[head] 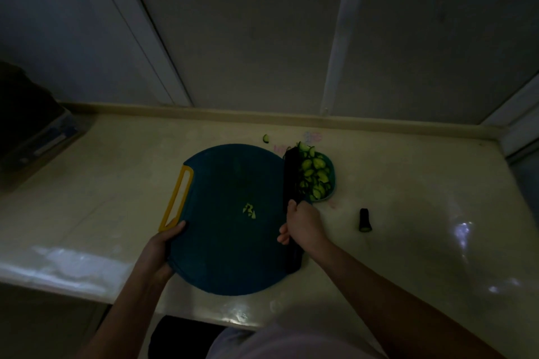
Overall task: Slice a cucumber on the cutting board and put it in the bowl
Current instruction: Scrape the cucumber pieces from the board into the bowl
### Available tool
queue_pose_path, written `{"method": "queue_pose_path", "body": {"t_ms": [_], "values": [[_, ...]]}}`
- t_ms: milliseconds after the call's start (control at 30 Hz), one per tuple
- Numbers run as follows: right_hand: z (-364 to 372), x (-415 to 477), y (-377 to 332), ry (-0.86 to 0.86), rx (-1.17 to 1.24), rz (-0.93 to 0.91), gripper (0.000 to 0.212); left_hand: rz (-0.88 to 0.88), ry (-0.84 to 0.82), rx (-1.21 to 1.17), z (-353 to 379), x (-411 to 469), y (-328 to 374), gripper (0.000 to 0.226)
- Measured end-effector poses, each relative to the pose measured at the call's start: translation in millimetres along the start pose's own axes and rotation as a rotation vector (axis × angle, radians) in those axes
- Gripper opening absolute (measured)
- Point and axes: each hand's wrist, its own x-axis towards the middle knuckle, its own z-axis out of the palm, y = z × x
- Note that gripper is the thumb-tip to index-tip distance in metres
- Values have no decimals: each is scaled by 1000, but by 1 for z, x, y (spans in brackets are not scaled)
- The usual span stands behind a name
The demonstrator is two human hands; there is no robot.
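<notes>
The green bowl (333,176) held lots of cucumber slices (315,172). It sat just beside the far right edge of the round cutting board (227,248). A few small bits (249,211) lay on the board. The left hand (163,245) held the board's near left edge. The right hand (303,227) gripped a black knife (291,178), with its blade right next to the bowl. A cucumber end (365,220) lay on the counter (423,183) nearby.

The knife (291,172) is covering the left rim of the bowl (333,175), and the right hand (303,227) is hiding part of its handle. The left hand (163,248) is tucking its fingers out of sight under the cutting board (227,256). Dim light is leaving the yellow scraps (249,211) too small to tell. The picture's edge is cutting off a dark bulk (26,125) at the left of the desk (408,183).
</notes>
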Motion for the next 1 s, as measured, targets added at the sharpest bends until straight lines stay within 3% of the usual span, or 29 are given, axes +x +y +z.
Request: {"method": "queue_pose_path", "body": {"t_ms": [1000], "values": [[-20, 14, 18, 62, 48, -60, 35, 87, 53, -68, -27, 2, 11, 41]]}}
